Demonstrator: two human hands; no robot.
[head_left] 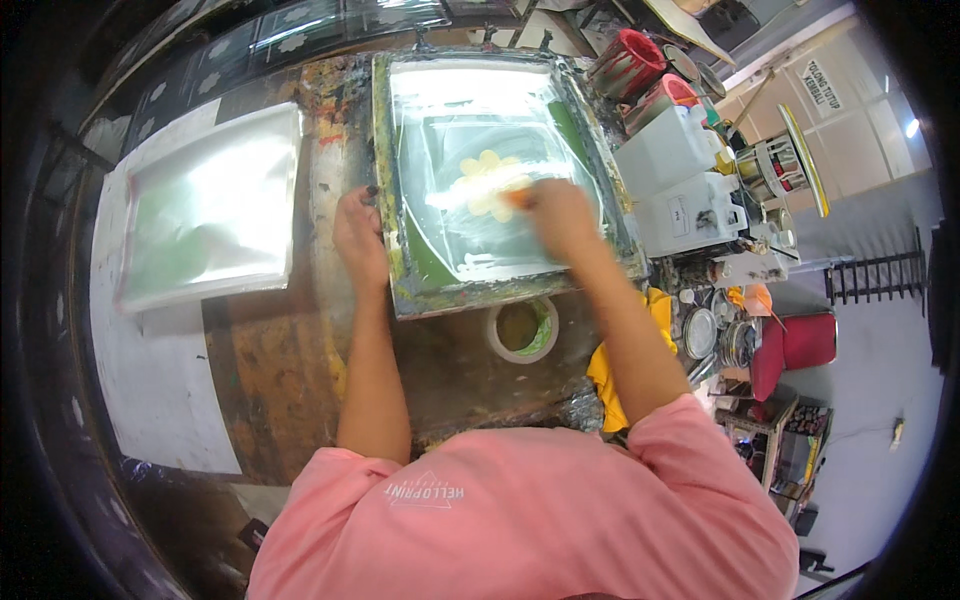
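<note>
A silk-screen frame (420,275) with green mesh and paint-stained edges lies before me. White wet smears cover much of its mesh, around a pale yellow flower shape (482,178). Over the mesh, right of the flower, is my right hand (565,218), blurred by motion. It is closed on a small orange piece (519,198) whose kind I cannot make out. My left hand (360,240) is at the frame's left side, its fingers curled against the edge. A dark spot shows by its fingertips. Partly under the frame's near edge sits a roll of tape (523,354).
On the left, a shiny clear sheet (215,215) lies over a white board (150,370). White jerrycans (668,150) and red-stained paint cans (628,65) crowd the right side. A yellow cloth (603,385) hangs near my right forearm. Hinge clamps (489,38) stand behind the frame.
</note>
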